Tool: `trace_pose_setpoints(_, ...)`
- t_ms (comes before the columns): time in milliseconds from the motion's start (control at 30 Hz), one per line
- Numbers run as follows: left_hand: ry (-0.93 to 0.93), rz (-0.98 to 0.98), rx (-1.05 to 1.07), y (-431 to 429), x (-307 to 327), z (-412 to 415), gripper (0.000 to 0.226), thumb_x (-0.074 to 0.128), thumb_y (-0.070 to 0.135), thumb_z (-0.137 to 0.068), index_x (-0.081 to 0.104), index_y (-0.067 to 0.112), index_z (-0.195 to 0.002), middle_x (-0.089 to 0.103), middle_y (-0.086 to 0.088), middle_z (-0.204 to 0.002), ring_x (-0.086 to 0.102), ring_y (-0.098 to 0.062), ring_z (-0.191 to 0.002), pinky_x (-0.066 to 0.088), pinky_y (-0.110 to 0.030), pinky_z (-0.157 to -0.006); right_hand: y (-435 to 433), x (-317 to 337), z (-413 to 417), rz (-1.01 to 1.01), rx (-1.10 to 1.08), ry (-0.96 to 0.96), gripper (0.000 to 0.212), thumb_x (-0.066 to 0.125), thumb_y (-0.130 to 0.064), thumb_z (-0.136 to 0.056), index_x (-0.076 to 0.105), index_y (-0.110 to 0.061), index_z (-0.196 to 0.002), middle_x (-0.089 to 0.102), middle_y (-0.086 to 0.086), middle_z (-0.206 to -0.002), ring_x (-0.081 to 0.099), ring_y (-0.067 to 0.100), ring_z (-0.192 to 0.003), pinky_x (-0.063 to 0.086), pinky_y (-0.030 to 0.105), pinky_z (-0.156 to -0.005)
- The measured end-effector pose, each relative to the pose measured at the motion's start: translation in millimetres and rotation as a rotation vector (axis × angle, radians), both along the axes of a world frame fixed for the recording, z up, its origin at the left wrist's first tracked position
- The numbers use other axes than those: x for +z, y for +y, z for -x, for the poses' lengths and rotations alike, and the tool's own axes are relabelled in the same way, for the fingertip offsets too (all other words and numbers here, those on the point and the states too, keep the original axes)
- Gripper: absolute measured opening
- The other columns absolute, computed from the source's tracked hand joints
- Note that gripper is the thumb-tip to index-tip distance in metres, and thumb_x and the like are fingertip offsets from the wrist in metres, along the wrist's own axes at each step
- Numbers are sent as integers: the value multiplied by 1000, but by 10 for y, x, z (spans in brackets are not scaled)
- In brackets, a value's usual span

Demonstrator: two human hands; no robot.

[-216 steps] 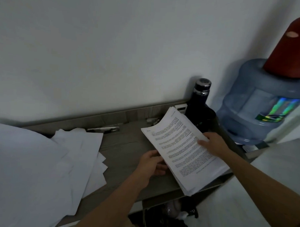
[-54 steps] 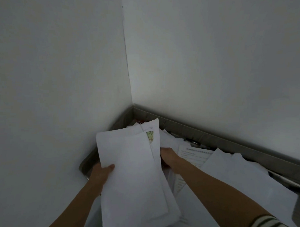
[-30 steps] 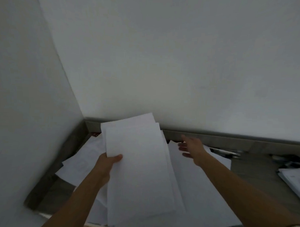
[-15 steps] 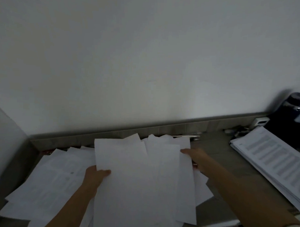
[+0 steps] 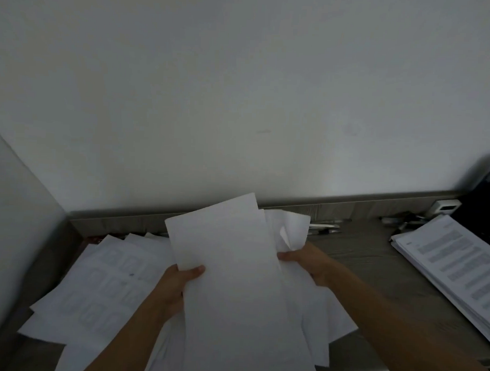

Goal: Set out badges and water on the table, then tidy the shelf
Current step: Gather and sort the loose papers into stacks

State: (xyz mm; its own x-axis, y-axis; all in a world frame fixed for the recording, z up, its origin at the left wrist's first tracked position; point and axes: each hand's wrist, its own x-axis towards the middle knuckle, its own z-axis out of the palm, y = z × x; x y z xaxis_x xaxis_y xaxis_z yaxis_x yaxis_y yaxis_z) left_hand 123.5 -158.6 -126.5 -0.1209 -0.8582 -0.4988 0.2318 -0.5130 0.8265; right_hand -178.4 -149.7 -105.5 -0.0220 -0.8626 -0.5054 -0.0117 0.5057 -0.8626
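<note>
Because the near end of the paper bundle (image 5: 235, 268) is cut off by the bottom edge, its full length cannot be seen, and the dim light leaves its top sheet looking blank. The bundle is held above the shelf (image 5: 361, 250), between the person and the wall (image 5: 241, 102). Its long axis runs away from the person, with the far end leaning slightly left and overlapping the shelf's rear lip. The grip of the left hand (image 5: 176, 285) is clamped on the left edge, thumb on top and fingers hidden beneath. The grip of the right hand (image 5: 308, 259) is closed on the right edge, where one sheet is curled over. Loose sheets (image 5: 104, 286) with faint, unreadable print are spread on the shelf at the left. A printed document stack (image 5: 457, 265) lies at the right, partly cut off. Behind it only a sliver of a dark bottle (image 5: 485, 199) is seen. Pens (image 5: 324, 227) lie by the rear lip. Compared with half a second earlier, the bundle has been lifted and skewed, and the right hand's fingers, then flatter against the sheets, are now curled round them.
</note>
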Motion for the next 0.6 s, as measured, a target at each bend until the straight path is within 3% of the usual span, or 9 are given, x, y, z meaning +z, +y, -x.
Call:
trace_pose_setpoints(67,38,35,-1,2,37,-29,28,63,2,-86,63,2,-114,68,-19,-112,66,-32,-96,58,-39,-75,-60,162,39,37,85,-46,81,95,-29,-51,61,-11,-123,70,15,-112,67,34,-102,55,49,-87)
trace_pose_setpoints(133,120,70,-17,-33,98,-51,36,72,7,-78,63,4,-113,69,-16,-112,67,-30,-96,59,-37,-75,-110,374,67,26,161,-93,78,94,-29,-49,64,-10,-118,72,14,-109,68,33,-100,56,48,-86)
trace_pose_setpoints(200,182,106,-71,-89,198,-66,72,94,22,-50,63,5,-113,70,-16,-111,68,-30,-96,60,-37,-74,-196,511,102,18,160,-93,69,92,-25,-57,64,-5,-117,71,18,-108,68,36,-98,54,51,-89)
trace_pose_setpoints(300,154,157,-188,-140,331,-26,98,99,32,-28,62,3,-115,70,-16,-112,67,-31,-100,59,-35,-75,-255,719,31,52,205,-57,22,72,-11,-81,71,-4,-102,73,17,-97,71,29,-83,57,46,-83)
trace_pose_setpoints(333,139,169,-210,-140,372,17,95,99,31,-30,63,3,-113,70,-16,-111,68,-30,-99,59,-34,-74,-270,749,1,47,241,-57,11,63,-6,-89,74,-7,-89,74,13,-86,71,24,-73,59,39,-73)
trace_pose_setpoints(367,118,178,-214,-128,420,68,86,98,28,-36,64,3,-111,70,-17,-110,69,-30,-97,59,-34,-73,-294,757,-39,53,243,-53,27,55,-1,-93,75,-9,-77,73,11,-77,70,19,-63,59,33,-63)
trace_pose_setpoints(467,59,211,-112,-93,498,210,31,78,6,-75,67,4,-105,71,-17,-106,71,-26,-87,59,-32,-69,-280,801,-153,73,221,-91,31,47,3,-96,69,-7,-76,66,11,-70,66,15,-52,55,26,-50)
trace_pose_setpoints(533,61,205,-13,-106,520,219,19,64,0,-84,67,5,-102,73,-12,-98,71,-24,-82,59,-31,-65,-268,781,-152,89,170,-154,23,50,-15,-97,69,-6,-90,69,13,-81,69,18,-62,57,28,-57)
trace_pose_setpoints(600,91,187,78,-130,529,147,18,62,0,-86,66,6,-102,73,-9,-96,69,-25,-84,59,-30,-65,-268,709,-113,91,130,-240,42,54,-44,-92,70,-8,-109,72,16,-103,71,26,-90,57,37,-81)
